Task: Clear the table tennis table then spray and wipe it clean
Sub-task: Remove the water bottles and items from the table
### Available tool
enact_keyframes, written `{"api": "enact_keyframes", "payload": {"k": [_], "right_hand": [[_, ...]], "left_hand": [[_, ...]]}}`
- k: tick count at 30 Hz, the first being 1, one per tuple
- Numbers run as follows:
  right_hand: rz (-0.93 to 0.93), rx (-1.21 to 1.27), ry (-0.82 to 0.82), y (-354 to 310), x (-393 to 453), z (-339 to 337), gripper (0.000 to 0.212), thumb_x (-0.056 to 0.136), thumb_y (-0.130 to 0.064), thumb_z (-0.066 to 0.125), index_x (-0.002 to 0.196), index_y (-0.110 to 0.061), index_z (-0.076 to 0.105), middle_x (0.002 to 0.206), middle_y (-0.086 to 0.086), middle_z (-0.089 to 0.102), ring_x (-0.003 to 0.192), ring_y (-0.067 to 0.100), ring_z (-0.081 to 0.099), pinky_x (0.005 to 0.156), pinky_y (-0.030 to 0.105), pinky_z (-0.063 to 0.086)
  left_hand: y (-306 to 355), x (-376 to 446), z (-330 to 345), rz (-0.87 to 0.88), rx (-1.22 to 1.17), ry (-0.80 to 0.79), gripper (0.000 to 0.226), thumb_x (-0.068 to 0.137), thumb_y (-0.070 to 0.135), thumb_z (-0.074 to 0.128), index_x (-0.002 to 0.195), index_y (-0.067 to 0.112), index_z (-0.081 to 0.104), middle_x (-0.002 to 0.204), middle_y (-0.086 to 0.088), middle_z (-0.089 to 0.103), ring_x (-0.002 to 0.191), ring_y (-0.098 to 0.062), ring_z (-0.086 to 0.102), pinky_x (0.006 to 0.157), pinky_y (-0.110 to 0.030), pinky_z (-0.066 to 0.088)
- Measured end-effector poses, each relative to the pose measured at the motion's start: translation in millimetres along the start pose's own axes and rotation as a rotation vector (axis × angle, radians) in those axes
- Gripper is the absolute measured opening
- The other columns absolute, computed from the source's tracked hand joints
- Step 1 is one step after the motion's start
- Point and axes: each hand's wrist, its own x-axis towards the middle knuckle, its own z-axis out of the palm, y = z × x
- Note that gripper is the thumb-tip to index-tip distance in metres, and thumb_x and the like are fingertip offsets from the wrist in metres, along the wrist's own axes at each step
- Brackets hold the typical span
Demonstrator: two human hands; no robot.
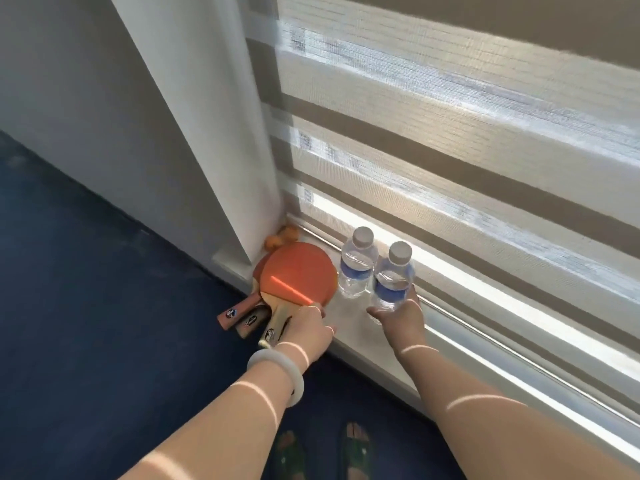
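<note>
On the low window ledge (pixel 349 323), 3 stacked paddles (pixel 298 271) sit under the left hand (pixel 308 329), fingers on the top handle, while the right hand (pixel 401 313) grasps 1 of 2 water bottles (pixel 391 280): clearing seems nearly done, and letting go comes next.

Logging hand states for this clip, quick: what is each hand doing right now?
Left hand: holds the top paddle by its handle.
Right hand: grips the nearer water bottle at its base.

Striped zebra blind (pixel 450 133) hangs over the window; white wall column (pixel 194 133) stands at its left; dark blue carpet (pixel 86 323) covers the floor; green sandals (pixel 355 448) below.
</note>
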Motion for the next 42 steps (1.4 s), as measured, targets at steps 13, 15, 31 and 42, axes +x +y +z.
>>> {"api": "enact_keyframes", "payload": {"k": [13,15,31,42], "right_hand": [[0.207,0.003,-0.094,26,15,-6,0.072,0.067,-0.012,0.088,0.123,-0.017,0.043,0.125,0.01,0.051,0.098,0.031,0.064,0.087,0.044,0.055],[0.242,0.033,-0.104,25,18,-4,0.063,0.069,-0.01,0.086,0.11,-0.02,0.04,0.121,0.01,0.054,0.089,0.03,0.067,0.083,0.045,0.057],[0.197,0.166,-0.109,20,25,4,0.061,0.077,-0.017,0.082,0.127,-0.019,0.047,0.124,0.008,0.055,0.104,0.031,0.062,0.095,0.048,0.05],[0.315,-0.216,-0.246,12,-1,10,0.055,0.085,-0.023,0.074,0.13,-0.001,0.05,0.124,0.018,0.061,0.113,0.033,0.06,0.095,0.038,0.048]], "left_hand": [[3,2,26,-0.089,-0.128,-0.001,0.028,0.089,0.03,0.063,0.114,0.018,0.056,0.112,-0.006,0.061,0.1,-0.026,0.059,0.087,-0.033,0.048],[3,2,27,-0.09,-0.133,0.002,0.029,0.09,0.031,0.063,0.115,0.018,0.056,0.112,-0.006,0.061,0.1,-0.026,0.059,0.088,-0.033,0.048],[-7,9,26,-0.113,-0.169,0.022,0.031,0.091,0.026,0.062,0.119,0.014,0.055,0.118,-0.007,0.059,0.107,-0.026,0.057,0.097,-0.036,0.046],[-1,8,8,-0.096,-0.077,0.077,0.029,0.093,0.031,0.06,0.118,0.018,0.055,0.112,-0.003,0.058,0.097,-0.023,0.057,0.084,-0.032,0.047]]}}
